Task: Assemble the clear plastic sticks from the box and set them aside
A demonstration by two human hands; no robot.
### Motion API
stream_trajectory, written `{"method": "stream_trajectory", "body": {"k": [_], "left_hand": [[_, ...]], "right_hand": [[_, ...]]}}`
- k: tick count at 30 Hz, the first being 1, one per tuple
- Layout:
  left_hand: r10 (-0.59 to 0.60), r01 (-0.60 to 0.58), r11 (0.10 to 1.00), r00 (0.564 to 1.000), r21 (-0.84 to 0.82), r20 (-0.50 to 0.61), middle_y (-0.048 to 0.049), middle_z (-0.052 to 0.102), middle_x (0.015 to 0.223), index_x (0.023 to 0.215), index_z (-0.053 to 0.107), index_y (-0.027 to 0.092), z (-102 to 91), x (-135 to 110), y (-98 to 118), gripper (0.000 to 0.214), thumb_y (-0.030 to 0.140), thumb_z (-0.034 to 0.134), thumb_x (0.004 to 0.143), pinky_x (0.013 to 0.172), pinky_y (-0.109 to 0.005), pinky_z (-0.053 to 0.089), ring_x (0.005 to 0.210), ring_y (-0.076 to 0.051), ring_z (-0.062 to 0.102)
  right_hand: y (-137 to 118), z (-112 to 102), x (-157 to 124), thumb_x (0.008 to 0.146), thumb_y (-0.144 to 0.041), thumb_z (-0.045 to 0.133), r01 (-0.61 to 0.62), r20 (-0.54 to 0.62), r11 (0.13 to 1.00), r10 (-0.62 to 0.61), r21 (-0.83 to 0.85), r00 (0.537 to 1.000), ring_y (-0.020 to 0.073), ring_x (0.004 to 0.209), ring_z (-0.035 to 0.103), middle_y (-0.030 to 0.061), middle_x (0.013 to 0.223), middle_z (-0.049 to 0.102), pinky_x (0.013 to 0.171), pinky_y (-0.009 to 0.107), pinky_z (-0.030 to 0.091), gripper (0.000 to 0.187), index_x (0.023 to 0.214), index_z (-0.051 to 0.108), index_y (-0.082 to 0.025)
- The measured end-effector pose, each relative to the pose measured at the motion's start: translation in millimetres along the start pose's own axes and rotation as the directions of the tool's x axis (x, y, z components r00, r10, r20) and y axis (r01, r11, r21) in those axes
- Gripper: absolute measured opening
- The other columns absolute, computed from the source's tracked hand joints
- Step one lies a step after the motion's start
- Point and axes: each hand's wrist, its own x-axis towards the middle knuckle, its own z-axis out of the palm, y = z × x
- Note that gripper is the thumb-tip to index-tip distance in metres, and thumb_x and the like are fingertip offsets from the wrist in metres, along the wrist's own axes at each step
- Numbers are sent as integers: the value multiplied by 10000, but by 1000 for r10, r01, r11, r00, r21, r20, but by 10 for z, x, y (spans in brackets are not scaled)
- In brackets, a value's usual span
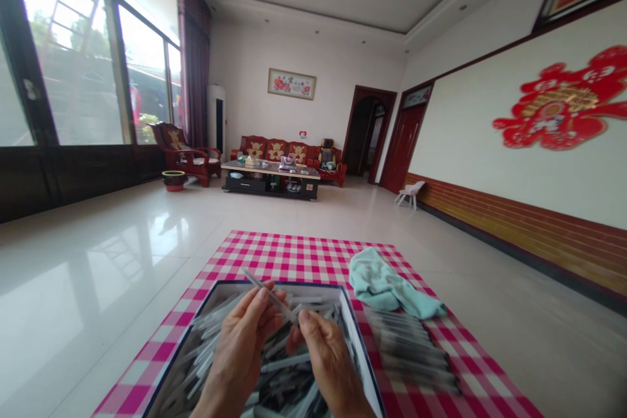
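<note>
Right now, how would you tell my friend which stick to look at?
On the pink checked cloth, find the open box heaped with slim pale sticks. Above the heap, the left hand and right hand hold one stick. It alone is lifted out, slanting up and away from the pile.

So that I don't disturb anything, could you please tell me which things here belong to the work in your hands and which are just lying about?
Belonging to the work: left hand, right hand, slim rod, box of rods, row of rods.

Just lying about: teal towel, coffee table, red sofa.
</note>
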Motion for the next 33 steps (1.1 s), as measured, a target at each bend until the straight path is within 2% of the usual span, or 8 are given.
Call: {"method": "stream_trajectory", "body": {"k": [2, 5, 10, 15, 17, 20, 27, 33], "left_hand": [[-53, 57, 997, 997, -54, 64, -57, 719, 786, 894, 683, 134, -18, 14, 11, 396, 373, 808, 604, 616, -262, 545, 689, -173, 678], [-55, 60, 997, 994, -44, 98, 0, 664, 698, 907, 658, 144, -64, 43, 34, 389, 360, 793, 613, 524, -210, 492, 553, -106, 606], [43, -73, 973, 990, 220, 136, 38, 601, 632, 821, 640, 150, -163, 105, 184, 300, 403, 699, 671, 387, -145, 309, 421, -31, 412], [90, -133, 901, 988, 413, 124, 56, 505, 482, 694, 617, 151, -228, 130, 337, 243, 394, 623, 689, 395, -149, 270, 415, -47, 380], [101, -144, 901, 987, 410, 124, 41, 541, 552, 700, 610, 152, -248, 151, 331, 300, 452, 630, 697, 397, -161, 285, 429, -50, 385], [125, -176, 878, 982, 444, 141, 51, 507, 560, 735, 611, 154, -295, 207, 260, 396, 550, 611, 731, 397, -172, 271, 435, -56, 365], [205, -308, 684, 951, 661, 231, 55, 492, 540, 1047, 654, 126, -382, 281, 121, 486, 529, 512, 816, 515, -223, 354, 500, -112, 446], [215, -387, 460, 922, 799, 322, 0, 626, 626, 954, 690, 164, -310, 221, 134, 362, 384, 419, 857, 604, -249, 399, 605, -163, 583]], "right_hand": [[-7, 58, -22, 954, -478, 368, -3, 113, 1000, 1, 18, 994, 167, 636, 570, 15, 621, 633, 644, 258, 412, 510, 615, 620, -192], [39, 96, -50, 956, -441, 395, -30, 230, 1000, 27, 8, 973, 162, 650, 576, 9, 639, 635, 617, 249, 407, 460, 686, 667, -187], [184, 99, -16, 880, -228, 540, 75, 189, 973, -33, -220, 981, 159, 737, 618, 2, 769, 669, 675, 239, 437, 177, 819, 706, -208], [402, 278, 38, 775, -61, 584, 329, 336, 776, -160, -538, 928, 207, 862, 643, 31, 876, 700, 830, 331, 465, 218, 879, 697, -216], [519, 376, 35, 797, -70, 574, 394, 374, 697, -191, -599, 907, 230, 917, 642, 55, 926, 703, 930, 412, 441, 217, 932, 682, -202], [652, 466, 16, 802, -73, 578, 439, 400, 643, -217, -627, 890, 231, 979, 631, 64, 967, 689, 1047, 485, 354, 231, 989, 652, -187], [560, 458, -22, 776, -69, 580, 470, 470, 550, -152, -690, 869, 269, 1062, 595, 107, 1012, 665, 1084, 515, 314, 199, 945, 649, -151], [583, 463, -57, 736, -55, 583, 428, 410, 614, -180, -664, 894, 252, 1016, 599, 77, 998, 658, 1080, 516, 309, 267, 967, 627, -180]]}}
